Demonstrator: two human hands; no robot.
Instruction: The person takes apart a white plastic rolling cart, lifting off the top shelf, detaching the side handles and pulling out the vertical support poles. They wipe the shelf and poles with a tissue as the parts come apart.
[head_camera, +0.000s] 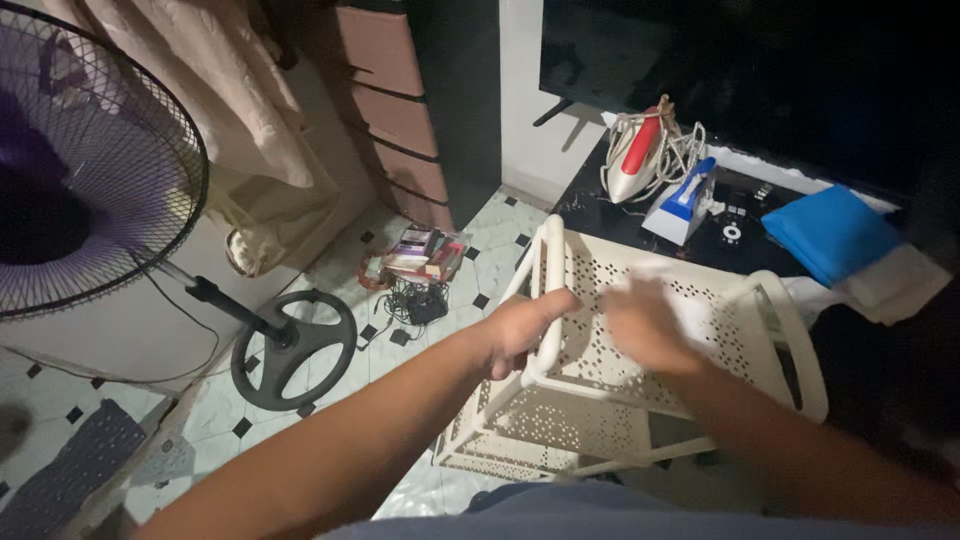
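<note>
Head view shows the left hand (522, 330) closed around the left front corner post of the white rack (600, 275). The right hand (648, 325) lies blurred on the rack's top shelf; whether its fingers are spread, I cannot tell. Two irons (660, 165) stand behind the rack.

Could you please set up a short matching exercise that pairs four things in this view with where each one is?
Things:
1. standing fan
2. red and white iron
3. folded blue cloth
4. left hand

Places:
A. on the dark low table, right of the irons
B. gripping the cream perforated rack's corner post
C. on the tiled floor at the far left
D. on the dark table below the screen, with its cord bundled

Pairs: 1-C, 2-D, 3-A, 4-B
</note>
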